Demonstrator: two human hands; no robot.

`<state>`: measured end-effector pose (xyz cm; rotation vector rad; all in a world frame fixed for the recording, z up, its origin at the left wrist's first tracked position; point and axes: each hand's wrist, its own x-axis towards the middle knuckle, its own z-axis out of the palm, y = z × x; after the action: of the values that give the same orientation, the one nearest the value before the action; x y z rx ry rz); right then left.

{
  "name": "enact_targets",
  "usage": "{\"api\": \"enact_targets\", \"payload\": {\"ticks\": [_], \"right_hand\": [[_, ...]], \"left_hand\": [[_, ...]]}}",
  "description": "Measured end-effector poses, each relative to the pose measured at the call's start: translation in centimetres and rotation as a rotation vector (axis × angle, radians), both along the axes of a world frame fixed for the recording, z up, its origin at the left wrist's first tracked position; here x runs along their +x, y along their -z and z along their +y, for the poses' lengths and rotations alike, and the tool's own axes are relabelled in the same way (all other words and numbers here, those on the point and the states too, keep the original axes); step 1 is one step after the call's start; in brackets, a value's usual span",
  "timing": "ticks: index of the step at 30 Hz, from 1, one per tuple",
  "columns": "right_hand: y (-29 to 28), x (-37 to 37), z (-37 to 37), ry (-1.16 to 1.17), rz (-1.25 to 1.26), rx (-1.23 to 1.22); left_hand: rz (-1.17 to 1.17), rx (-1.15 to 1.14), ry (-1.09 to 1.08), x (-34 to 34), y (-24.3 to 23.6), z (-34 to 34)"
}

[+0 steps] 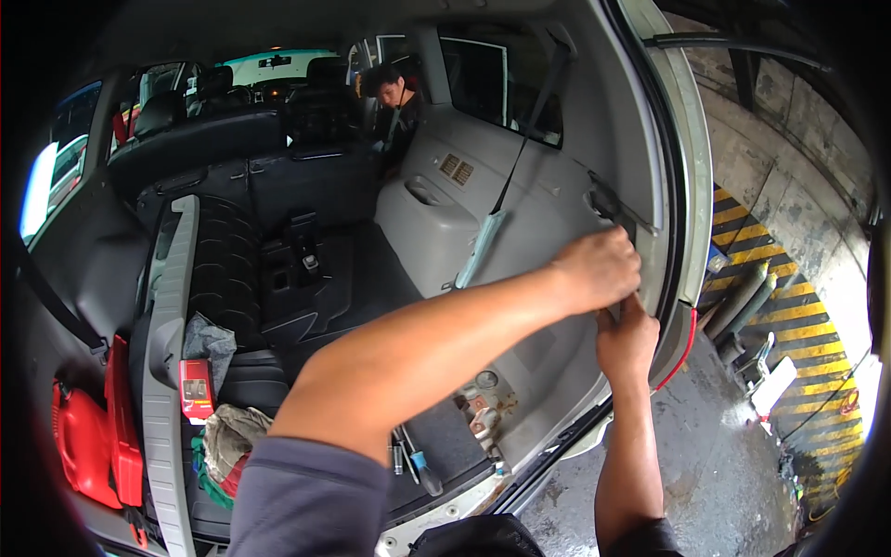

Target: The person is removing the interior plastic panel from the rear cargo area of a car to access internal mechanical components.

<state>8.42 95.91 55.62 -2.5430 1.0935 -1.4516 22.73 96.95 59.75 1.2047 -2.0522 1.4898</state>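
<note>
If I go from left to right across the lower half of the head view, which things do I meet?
Red can, red case, grey panel, red box, beige cloth, blue-and-grey tool, right hand, red tail light, leaning cylinders.

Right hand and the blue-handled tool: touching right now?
Apart. The head view shows the right hand up near the side trim, the blue-handled tool lying well away on the cargo floor.
</note>
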Motion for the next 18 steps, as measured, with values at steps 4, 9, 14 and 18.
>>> {"api": "enact_targets", "payload": {"ticks": [4, 9, 14, 18], "right_hand": [[0.2, -0.2, 0.3, -0.066, -0.053, 0.13], [8.7, -5.2, -1.9, -0.092, -0.229, 0.171], [19.0, -7.4, -5.0, -0.246, -0.223, 0.682], [21.9, -7.2, -5.7, -0.269, -0.244, 0.879]], "left_hand": [[0.021, -0.02, -0.022, 0.6, -0.2, 1.9], [-0.101, 0.076, -0.137, -0.7, -1.4, 1.5], [-0.162, 0.188, -0.183, -1.8, -2.2, 1.5], [-0.094, 0.171, -0.099, -1.3, -2.3, 0.8]]}}
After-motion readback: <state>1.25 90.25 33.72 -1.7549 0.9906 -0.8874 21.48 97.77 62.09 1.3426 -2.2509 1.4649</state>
